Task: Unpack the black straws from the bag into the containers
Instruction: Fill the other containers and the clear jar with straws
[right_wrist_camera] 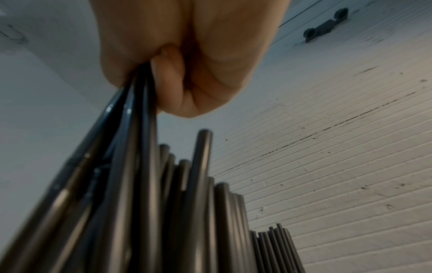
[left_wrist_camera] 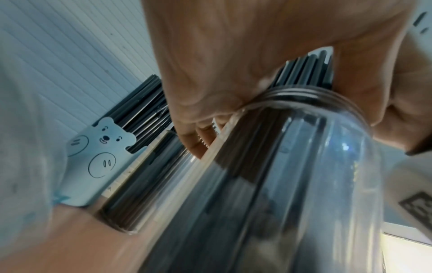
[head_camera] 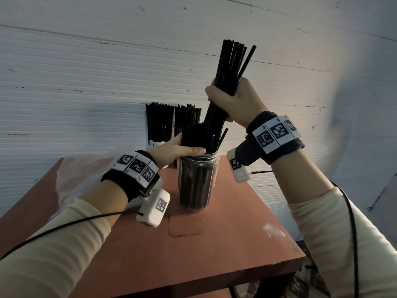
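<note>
A clear plastic jar [head_camera: 196, 183] [left_wrist_camera: 292, 166] packed with black straws stands upright mid-table. My left hand [head_camera: 178, 150] [left_wrist_camera: 233, 64] grips it round the rim, thumb across the front. My right hand [head_camera: 233, 102] [right_wrist_camera: 187, 55] holds a bundle of black straws [head_camera: 231, 67] [right_wrist_camera: 131, 166] in a fist above the jar, tilted right, the lower ends dipping into the jar's mouth among the straws there. The clear plastic bag [head_camera: 83, 175] lies crumpled at the table's left.
Two more containers full of black straws stand against the wall: a pale bear-print cup [head_camera: 155, 145] [left_wrist_camera: 98, 160] and a second clear jar [head_camera: 187, 119] [left_wrist_camera: 149, 181]. The reddish table [head_camera: 214, 244] ends close at front and right. A ribbed white wall [head_camera: 107, 72] rises behind.
</note>
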Demonstrator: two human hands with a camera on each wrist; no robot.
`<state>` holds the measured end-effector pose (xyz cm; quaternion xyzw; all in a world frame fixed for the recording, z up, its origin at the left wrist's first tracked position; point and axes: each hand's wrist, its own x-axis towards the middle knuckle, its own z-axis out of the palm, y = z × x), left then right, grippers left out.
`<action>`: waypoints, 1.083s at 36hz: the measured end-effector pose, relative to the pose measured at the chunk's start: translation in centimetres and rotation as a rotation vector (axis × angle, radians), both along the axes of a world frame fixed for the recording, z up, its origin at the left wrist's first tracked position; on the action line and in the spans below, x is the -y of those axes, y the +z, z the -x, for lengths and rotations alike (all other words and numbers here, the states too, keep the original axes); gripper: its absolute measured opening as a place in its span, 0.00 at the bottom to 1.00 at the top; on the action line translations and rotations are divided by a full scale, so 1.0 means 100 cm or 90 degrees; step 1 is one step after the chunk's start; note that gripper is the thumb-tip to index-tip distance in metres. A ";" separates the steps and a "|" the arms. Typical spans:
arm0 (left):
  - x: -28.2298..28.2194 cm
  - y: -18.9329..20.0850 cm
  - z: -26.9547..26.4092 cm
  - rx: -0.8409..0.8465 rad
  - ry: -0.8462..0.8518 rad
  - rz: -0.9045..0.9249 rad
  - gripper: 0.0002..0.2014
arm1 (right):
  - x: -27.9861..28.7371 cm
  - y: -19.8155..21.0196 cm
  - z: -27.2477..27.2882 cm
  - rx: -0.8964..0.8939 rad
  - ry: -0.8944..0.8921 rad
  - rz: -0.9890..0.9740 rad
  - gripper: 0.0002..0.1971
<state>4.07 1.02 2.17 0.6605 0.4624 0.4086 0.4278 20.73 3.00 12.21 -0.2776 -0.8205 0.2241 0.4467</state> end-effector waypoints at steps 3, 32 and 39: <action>0.002 -0.002 0.001 0.006 0.002 0.006 0.22 | -0.003 -0.001 0.001 0.012 0.007 0.001 0.18; 0.013 -0.017 -0.014 -0.036 0.145 -0.119 0.28 | -0.008 -0.034 -0.013 -0.057 -0.081 -0.062 0.37; 0.005 -0.023 -0.006 -0.040 0.154 -0.095 0.38 | 0.006 -0.012 -0.004 -0.093 -0.073 -0.219 0.34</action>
